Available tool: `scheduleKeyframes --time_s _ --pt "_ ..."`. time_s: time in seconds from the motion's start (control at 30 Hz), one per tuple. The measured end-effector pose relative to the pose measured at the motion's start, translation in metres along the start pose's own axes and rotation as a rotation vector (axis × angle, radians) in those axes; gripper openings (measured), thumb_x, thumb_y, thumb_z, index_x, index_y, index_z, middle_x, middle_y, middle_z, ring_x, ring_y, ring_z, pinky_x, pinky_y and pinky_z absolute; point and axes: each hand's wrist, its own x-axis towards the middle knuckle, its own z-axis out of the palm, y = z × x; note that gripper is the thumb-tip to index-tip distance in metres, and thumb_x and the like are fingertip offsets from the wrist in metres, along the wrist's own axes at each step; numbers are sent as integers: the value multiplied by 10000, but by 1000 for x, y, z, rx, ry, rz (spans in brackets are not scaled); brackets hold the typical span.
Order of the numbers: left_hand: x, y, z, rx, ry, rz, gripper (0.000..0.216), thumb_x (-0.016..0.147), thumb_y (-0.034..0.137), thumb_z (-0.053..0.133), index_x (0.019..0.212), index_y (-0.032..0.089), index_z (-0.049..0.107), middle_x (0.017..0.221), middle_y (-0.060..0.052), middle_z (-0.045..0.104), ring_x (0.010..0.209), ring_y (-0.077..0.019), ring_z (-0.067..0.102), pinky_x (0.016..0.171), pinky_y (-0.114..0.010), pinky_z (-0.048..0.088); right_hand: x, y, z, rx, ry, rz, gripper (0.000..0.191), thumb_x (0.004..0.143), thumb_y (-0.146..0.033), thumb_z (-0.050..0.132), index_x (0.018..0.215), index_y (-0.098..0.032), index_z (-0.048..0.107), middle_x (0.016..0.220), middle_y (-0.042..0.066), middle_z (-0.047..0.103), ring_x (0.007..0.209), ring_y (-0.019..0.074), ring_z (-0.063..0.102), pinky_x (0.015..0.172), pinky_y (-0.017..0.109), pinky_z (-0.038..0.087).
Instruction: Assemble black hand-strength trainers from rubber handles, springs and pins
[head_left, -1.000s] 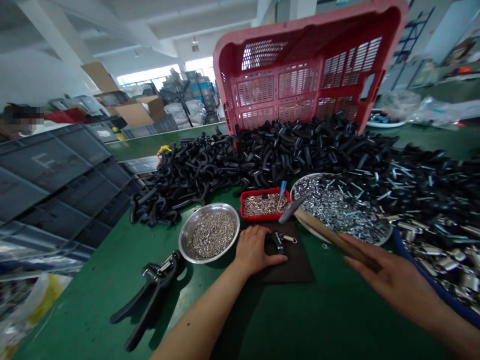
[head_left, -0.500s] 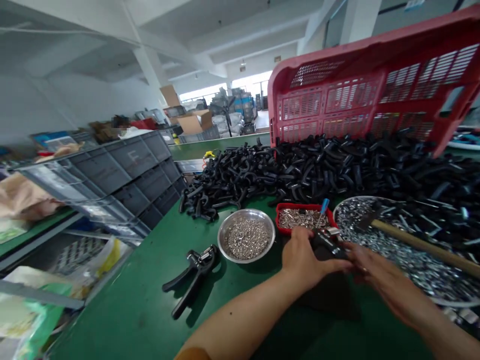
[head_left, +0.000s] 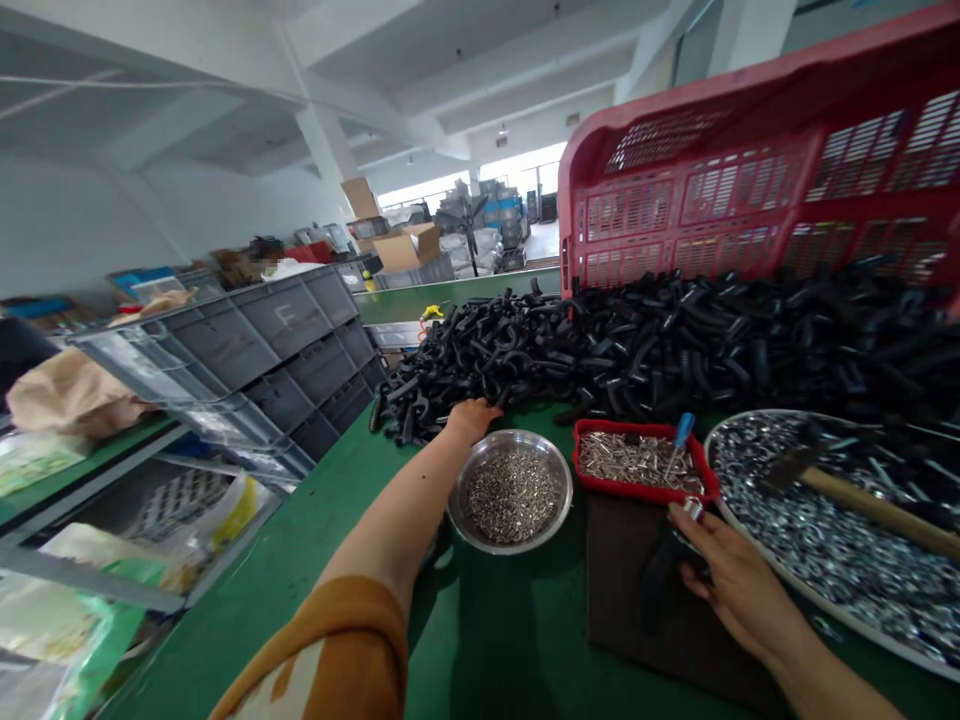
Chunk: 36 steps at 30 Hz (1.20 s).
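Observation:
My left hand reaches forward over the steel bowl of small rings to the near edge of the heap of black curved plastic handles; its fingers rest on the handles, curled. My right hand lies on the dark mat, closed round a black handle piece with a small metal part at its top. A red tray of springs with a blue-handled tool stands just beyond the mat.
A large steel dish of washers with a wooden-handled hammer lies at the right. A tipped red crate stands behind the heap. Grey stacked bins line the left of the green table.
My left hand left the black piece on the mat and stretched forward to the handle heap. My right hand, which had let go of the hammer, now holds the piece alone. The view shifted left.

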Motion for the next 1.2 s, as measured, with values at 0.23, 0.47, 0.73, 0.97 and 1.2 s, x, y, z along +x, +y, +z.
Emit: scheduleKeyframes --time_s 0.23,0.47,0.73,0.97,1.2 --pt "4 -5 -21 57 119 68 263 788 323 529 1034 255 593 962 -78 557 955 -247 529 775 -342 421 1 4 -3 44 -3 -63 295 680 -452 641 774 -200 519 665 -48 464 489 54 391 348 154 299" --pt "-50 31 -69 -507 588 127 280 772 434 507 806 159 542 903 -73 557 884 -214 548 777 -347 435 -2 -5 4 -117 2 -275 359 709 -500 587 901 -200 544 682 -22 564 531 101 484 385 194 344" --pt "-104 188 -33 -1466 228 163 449 862 511 301 997 166 554 960 -71 631 926 -182 577 842 -316 437 -27 -36 4 -537 67 -762 252 800 -393 510 954 -202 566 867 60 630 831 198 580 749 327 455" --pt "-101 205 -26 -1545 297 168 509 886 491 226 962 127 574 993 -99 614 990 -187 540 917 -317 382 -23 -33 -6 -668 147 -793 201 810 -373 491 853 -193 569 819 68 643 836 209 591 777 336 445" --pt "-105 206 -22 -1505 367 210 434 885 481 261 891 148 539 884 -67 600 842 -164 544 806 -295 412 -27 -32 -3 -581 158 -783 234 820 -380 478 918 -188 572 890 68 656 824 192 602 747 311 457"
